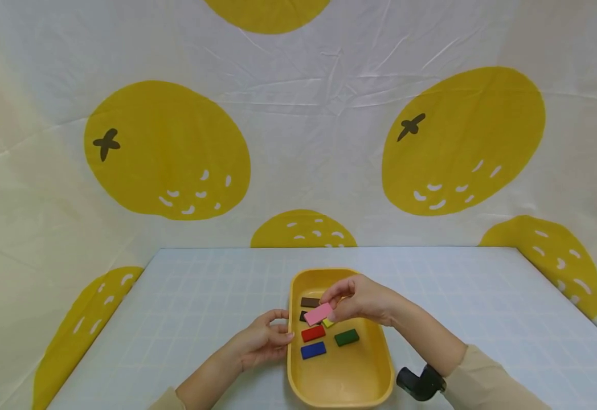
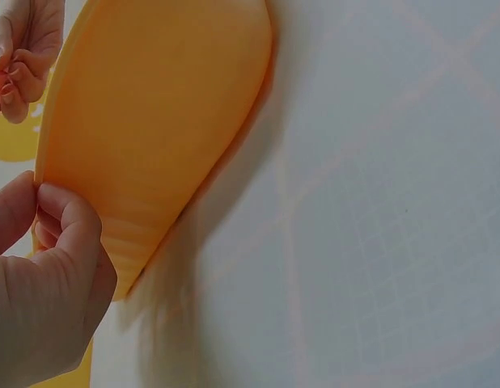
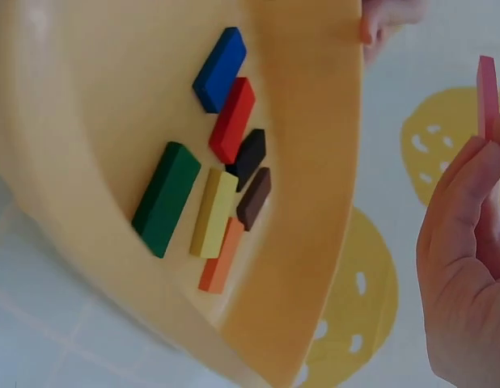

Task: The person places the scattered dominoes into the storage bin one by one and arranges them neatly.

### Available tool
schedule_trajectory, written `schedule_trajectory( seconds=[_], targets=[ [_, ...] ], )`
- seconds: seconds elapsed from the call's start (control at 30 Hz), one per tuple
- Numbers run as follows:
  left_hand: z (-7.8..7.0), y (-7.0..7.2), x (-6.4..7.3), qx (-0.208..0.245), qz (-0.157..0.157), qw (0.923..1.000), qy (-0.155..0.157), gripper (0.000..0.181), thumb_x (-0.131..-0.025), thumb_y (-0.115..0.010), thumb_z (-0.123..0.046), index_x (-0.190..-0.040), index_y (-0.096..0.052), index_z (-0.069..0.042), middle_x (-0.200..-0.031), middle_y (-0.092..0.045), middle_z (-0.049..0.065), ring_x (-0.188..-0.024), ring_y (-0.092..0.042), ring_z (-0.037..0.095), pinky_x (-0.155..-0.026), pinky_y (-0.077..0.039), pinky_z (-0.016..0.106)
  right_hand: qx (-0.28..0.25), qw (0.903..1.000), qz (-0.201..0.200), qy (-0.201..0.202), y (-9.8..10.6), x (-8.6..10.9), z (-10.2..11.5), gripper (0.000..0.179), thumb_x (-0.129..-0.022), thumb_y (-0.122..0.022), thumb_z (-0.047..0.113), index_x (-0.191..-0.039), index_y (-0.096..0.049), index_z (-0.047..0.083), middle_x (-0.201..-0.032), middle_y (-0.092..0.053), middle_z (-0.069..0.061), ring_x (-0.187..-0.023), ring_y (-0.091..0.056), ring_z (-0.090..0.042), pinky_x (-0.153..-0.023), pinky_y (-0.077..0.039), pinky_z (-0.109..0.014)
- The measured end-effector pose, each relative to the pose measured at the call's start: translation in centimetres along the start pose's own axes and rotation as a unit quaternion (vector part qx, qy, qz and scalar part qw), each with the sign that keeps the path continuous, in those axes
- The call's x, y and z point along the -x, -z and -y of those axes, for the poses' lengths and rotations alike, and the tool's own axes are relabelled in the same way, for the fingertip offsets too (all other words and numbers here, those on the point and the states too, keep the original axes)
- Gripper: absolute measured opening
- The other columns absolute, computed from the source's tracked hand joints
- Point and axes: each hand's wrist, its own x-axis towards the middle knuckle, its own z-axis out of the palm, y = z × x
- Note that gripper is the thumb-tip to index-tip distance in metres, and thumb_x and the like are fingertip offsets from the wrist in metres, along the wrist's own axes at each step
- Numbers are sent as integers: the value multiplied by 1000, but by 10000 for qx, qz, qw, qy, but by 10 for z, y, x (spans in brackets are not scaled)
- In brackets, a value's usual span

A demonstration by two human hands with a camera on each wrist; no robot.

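Observation:
A pink block (image 1: 318,314) is pinched between the thumb and fingers of my right hand (image 1: 362,299), raised over the yellow tray (image 1: 342,384). My left hand (image 1: 265,340) grips the tray's left rim, thumb and fingers on either side of its edge in the left wrist view. Inside the tray lie a blue block (image 1: 313,350), a red block (image 1: 313,333), a green block (image 1: 347,337) and a brown block (image 1: 310,302). Black (image 3: 248,158), yellow (image 3: 213,214) and orange (image 3: 222,257) blocks show beside them in the right wrist view; from the head they are partly hidden.
The tray stands on a pale table (image 1: 216,285) with a light grid pattern. Behind it hangs a white cloth (image 1: 309,142) printed with large yellow fruit shapes. A black curved device (image 1: 421,382) sits at my right wrist.

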Motion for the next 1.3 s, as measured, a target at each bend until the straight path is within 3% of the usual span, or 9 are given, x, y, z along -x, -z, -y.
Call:
schedule_trajectory(
  seconds=[0.37, 0.7, 1.3],
  targets=[
    [0, 0, -3, -34, 79, 10000, -8, 44, -87, -54, 10, -124, -34, -4, -105, -53, 13, -83, -55, 18, -70, -49, 24, 312, 9981, 44, -524, -6, -9, -7, 24, -73, -69, -10, -96, -64, -9, -74, -60, -6, -66, -57, -16, -74, -53, -36],
    [-2, -1, -3, -103, -21, 9999, 38, 46, -87, -55, 9, -126, -34, -4, -111, -52, 16, -84, -55, 19, -72, -50, 24, 892, 9918, -2, -920, -18, -13, -14, 21, -70, -71, -13, -89, -67, -5, -70, -60, -5, -62, -55, -14, -65, -53, -29],
    [1, 2, -4, -84, 43, 9999, -57, 46, -87, -54, 10, -126, -33, -3, -109, -53, 14, -82, -55, 17, -68, -49, 23, 1263, 9830, -143, -1324, -28, -10, -36, 20, -70, -70, -15, -87, -69, -4, -65, -62, -4, -60, -58, -11, -65, -54, -29]
  ],
)
